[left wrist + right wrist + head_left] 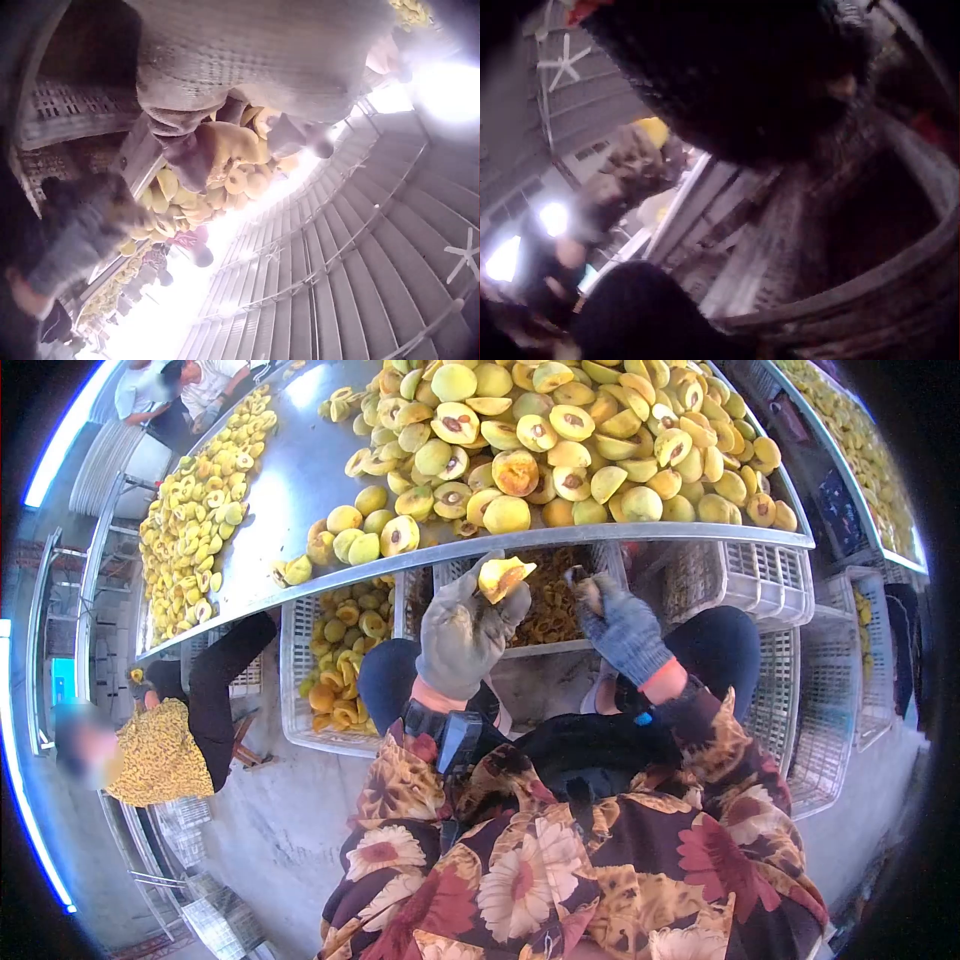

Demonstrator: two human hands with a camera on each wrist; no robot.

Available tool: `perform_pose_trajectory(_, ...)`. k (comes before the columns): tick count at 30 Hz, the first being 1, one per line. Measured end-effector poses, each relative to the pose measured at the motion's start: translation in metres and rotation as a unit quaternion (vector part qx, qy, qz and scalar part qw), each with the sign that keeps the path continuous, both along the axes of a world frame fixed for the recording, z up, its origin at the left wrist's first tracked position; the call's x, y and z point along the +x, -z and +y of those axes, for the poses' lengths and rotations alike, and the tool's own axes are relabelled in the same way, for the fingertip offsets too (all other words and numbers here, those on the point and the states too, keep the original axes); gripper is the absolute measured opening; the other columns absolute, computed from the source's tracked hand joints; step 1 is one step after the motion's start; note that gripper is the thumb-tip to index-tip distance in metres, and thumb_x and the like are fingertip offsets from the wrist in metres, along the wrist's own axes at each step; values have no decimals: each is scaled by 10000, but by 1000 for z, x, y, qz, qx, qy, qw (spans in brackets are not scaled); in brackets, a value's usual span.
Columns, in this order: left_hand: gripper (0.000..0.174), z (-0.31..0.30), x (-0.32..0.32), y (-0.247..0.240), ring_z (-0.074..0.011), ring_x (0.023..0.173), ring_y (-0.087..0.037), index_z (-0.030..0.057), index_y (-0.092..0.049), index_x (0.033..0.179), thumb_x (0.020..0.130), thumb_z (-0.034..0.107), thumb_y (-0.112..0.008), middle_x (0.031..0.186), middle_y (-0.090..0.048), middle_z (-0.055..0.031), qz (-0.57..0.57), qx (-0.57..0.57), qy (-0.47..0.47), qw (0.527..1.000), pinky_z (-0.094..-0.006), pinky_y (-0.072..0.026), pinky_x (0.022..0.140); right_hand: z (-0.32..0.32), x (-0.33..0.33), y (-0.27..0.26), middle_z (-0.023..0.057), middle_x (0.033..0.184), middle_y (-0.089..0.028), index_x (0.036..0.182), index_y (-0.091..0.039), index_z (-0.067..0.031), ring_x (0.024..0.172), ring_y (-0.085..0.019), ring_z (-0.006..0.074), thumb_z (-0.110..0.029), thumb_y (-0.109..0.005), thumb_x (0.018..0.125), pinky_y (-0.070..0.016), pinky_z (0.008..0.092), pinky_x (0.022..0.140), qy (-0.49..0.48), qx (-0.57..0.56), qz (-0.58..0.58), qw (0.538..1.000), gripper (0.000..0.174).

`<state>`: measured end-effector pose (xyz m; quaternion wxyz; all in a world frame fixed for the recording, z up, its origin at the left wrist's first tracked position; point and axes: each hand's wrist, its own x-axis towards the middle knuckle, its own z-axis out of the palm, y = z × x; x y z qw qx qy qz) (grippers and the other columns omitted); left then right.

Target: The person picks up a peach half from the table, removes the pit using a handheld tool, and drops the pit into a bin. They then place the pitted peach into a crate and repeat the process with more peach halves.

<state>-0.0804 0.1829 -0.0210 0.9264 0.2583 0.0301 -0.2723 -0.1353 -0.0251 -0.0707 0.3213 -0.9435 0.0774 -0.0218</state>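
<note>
In a grey work glove, my left hand pinches a cut piece of yellow peach between thumb and fingers, its torn orange flesh facing up. The left wrist view shows the same peach piece close at the fingertips. My right hand, in a blue-grey knitted glove, is curled to the right of it, apart from the fruit. A small dark thing pokes out at its fingertips; I cannot tell what it is. Below both hands stands a crate of brownish scraps. The right wrist view is mostly dark.
A metal table ahead bears a big heap of halved peaches and a second pile at left. Crates stand beneath, one with peaches at left, stacked crates at right. Another person sits at left.
</note>
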Motion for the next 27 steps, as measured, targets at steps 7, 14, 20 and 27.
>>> perform_pose_trajectory(7, 355, 3, -2, 15, -222, 892, -630, 6, -544, 1163, 983, 293, -438, 1079, -618, -135, 90, 0, 7, 996, -290, -546, 747, 17, -15, -22, 234, 929, -631, 1123, -541, -29, 877, -617, 409, -230, -634, 819, -509, 429, 754, -29, 278, -14, 960, 377)
perform_pose_trajectory(14, 442, -8, -9, 18, -166, 717, -592, 16, -525, 1228, 992, 353, -364, 971, -638, -103, 30, 11, 49, 998, -268, -482, 582, 34, -19, -20, 267, 938, -630, 1185, -501, 51, 862, -625, 403, -237, -648, 781, -504, 448, 756, -81, 136, -42, 986, 517)
perform_pose_trajectory(20, 538, -6, -13, 16, -153, 784, -594, 25, -540, 1192, 991, 465, -304, 968, -641, -86, -27, 44, 82, 995, -285, -490, 661, 34, -22, -19, 262, 907, -625, 1124, -519, 36, 845, -622, 403, -236, -648, 780, -504, 451, 740, -68, 42, -75, 994, 457)
perform_pose_trajectory(27, 587, -23, -18, 9, -180, 974, -586, 32, -575, 1094, 1013, 472, -195, 1046, -636, -116, -223, 338, -106, 908, -313, -459, 875, 38, -27, -31, 228, 858, -633, 1059, -557, 2, 820, -629, 395, -202, -638, 789, -513, 439, 694, -71, 178, -89, 977, 349)
